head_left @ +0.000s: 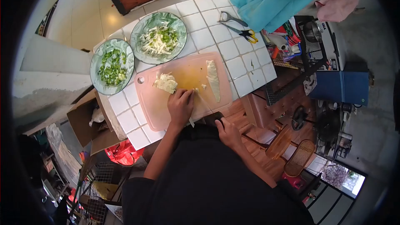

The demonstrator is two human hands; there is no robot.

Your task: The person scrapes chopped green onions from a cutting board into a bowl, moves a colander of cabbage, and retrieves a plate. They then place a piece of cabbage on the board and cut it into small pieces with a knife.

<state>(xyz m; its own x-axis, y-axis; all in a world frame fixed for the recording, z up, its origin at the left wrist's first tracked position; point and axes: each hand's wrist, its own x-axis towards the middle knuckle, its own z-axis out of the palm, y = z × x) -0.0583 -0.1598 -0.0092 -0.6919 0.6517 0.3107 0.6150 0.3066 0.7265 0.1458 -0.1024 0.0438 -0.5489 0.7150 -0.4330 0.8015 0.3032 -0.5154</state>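
On a pink cutting board (152, 108), my left hand (181, 105) rests with its fingers curled and pressed together; what lies under them is hidden. My right hand (227, 132) grips the dark handle of a knife (204, 101), whose blade reaches to the left hand's fingertips. Just beyond the left hand sits a pile of pale shredded vegetable (166, 82), which looks like cabbage. A long pale-green piece (213, 81) of similar vegetable lies at the board's right side. Small scraps are scattered near the blade.
Two green-patterned plates stand past the board: one plate (95, 64) bears chopped greens, the other plate (137, 54) white shreds and greens. Scissors (246, 35) and a peeler (229, 17) lie on the white tiled counter (237, 60). A teal cloth (279, 0) hangs at the far right.
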